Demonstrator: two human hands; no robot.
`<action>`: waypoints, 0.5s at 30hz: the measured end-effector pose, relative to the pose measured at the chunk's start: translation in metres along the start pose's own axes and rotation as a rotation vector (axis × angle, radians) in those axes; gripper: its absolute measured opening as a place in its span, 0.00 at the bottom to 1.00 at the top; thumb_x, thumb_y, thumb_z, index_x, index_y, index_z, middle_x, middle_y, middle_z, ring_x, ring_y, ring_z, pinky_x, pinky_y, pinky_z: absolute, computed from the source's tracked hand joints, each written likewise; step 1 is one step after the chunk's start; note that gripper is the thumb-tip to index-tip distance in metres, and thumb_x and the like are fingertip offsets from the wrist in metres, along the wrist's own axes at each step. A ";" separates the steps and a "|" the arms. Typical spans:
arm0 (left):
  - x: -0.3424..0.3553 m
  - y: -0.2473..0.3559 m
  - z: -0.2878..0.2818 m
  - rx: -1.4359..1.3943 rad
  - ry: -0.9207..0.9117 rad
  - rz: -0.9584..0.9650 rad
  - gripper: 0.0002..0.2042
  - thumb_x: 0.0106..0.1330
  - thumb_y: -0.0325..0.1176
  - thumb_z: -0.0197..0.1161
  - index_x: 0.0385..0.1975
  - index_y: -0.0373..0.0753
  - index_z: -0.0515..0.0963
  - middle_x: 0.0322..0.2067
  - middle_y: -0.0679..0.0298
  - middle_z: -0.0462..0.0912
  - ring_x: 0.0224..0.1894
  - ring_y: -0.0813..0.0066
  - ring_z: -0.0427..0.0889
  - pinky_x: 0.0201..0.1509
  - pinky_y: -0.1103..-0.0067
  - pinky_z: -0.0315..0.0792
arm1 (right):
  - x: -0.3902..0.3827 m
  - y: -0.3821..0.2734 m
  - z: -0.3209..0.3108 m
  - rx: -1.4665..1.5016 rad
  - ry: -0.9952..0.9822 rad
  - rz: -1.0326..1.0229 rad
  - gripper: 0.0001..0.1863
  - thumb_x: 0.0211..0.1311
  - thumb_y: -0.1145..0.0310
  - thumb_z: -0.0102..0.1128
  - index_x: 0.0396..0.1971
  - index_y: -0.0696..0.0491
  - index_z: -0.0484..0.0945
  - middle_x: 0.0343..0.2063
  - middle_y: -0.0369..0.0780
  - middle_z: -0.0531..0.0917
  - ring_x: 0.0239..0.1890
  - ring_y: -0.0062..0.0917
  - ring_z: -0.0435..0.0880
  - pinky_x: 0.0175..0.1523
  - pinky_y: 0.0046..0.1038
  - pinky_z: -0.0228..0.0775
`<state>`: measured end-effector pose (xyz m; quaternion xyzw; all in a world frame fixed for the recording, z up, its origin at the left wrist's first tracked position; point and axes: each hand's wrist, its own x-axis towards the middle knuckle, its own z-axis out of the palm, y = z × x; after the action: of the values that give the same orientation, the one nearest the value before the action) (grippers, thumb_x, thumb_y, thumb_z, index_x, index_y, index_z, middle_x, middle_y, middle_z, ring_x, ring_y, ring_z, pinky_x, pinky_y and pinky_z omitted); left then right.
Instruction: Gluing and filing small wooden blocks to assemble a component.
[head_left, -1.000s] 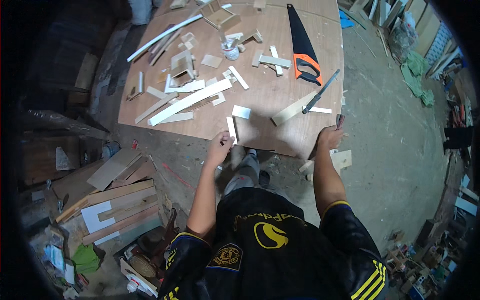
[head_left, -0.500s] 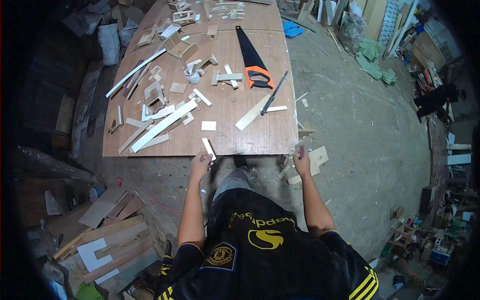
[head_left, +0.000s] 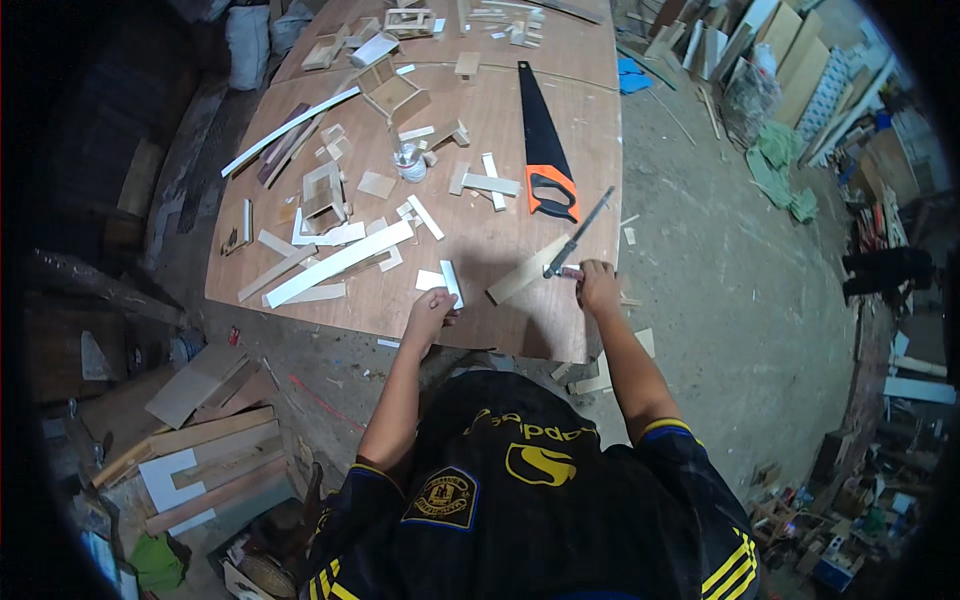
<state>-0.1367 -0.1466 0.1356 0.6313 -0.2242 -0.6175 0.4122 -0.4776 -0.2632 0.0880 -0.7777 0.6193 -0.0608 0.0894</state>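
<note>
L hand [head_left: 428, 318] pinches a small white strip [head_left: 451, 282], just left of the plank [head_left: 527, 270] on the worktop [head_left: 520, 330]. R hand [head_left: 597, 285] has fingers shut on a thin tool [head_left: 578, 234] at the plank's right end. Best to keep the strip flat & steady, go slow.

Black-bladed handsaw w/ orange handle [head_left: 537, 140] lay on brown plywood tabletop [head_left: 560, 55] nr small clear glass jar [head_left: 408, 162], long white wooden strip [head_left: 338, 264] & open wooden box frames [head_left: 322, 190].

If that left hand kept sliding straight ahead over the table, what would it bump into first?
Most likely the small white wood strip lying right at the left hand's fingertips; depth is hard to judge, and they may already touch it.
</note>
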 end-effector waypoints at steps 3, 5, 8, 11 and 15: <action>0.026 -0.002 -0.002 -0.021 -0.083 0.023 0.12 0.69 0.36 0.60 0.44 0.34 0.74 0.30 0.64 0.80 0.31 0.79 0.81 0.33 0.82 0.75 | -0.022 -0.003 0.000 -0.036 0.114 -0.198 0.10 0.56 0.65 0.57 0.38 0.50 0.76 0.39 0.43 0.80 0.41 0.45 0.79 0.50 0.43 0.69; 0.032 0.004 0.002 -0.061 -0.112 0.046 0.12 0.69 0.35 0.60 0.43 0.33 0.74 0.30 0.64 0.80 0.31 0.79 0.80 0.35 0.81 0.76 | -0.041 -0.016 -0.012 0.109 -0.211 0.012 0.11 0.57 0.64 0.58 0.38 0.51 0.77 0.36 0.43 0.79 0.36 0.43 0.80 0.43 0.39 0.72; 0.030 0.027 0.021 -0.066 -0.111 0.081 0.12 0.69 0.35 0.59 0.43 0.32 0.74 0.31 0.63 0.80 0.31 0.80 0.80 0.36 0.81 0.76 | -0.084 -0.019 -0.030 0.599 -0.225 -0.046 0.18 0.50 0.64 0.69 0.39 0.55 0.77 0.29 0.47 0.77 0.35 0.42 0.80 0.42 0.39 0.71; 0.028 0.040 0.035 -0.056 -0.144 0.103 0.12 0.69 0.35 0.60 0.43 0.32 0.74 0.32 0.63 0.80 0.32 0.80 0.81 0.38 0.81 0.77 | -0.103 -0.024 -0.041 0.927 -0.524 0.264 0.15 0.55 0.68 0.68 0.40 0.56 0.76 0.32 0.42 0.80 0.35 0.30 0.81 0.42 0.30 0.72; 0.006 0.071 0.060 -0.089 -0.159 0.192 0.11 0.68 0.34 0.61 0.42 0.32 0.75 0.34 0.62 0.81 0.35 0.80 0.81 0.40 0.81 0.76 | -0.059 -0.105 -0.137 1.193 -0.485 0.345 0.10 0.59 0.71 0.67 0.35 0.56 0.74 0.28 0.34 0.76 0.32 0.20 0.74 0.37 0.26 0.69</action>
<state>-0.1781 -0.2057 0.1946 0.5369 -0.2880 -0.6327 0.4780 -0.4194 -0.1917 0.2449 -0.4763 0.5575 -0.2012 0.6494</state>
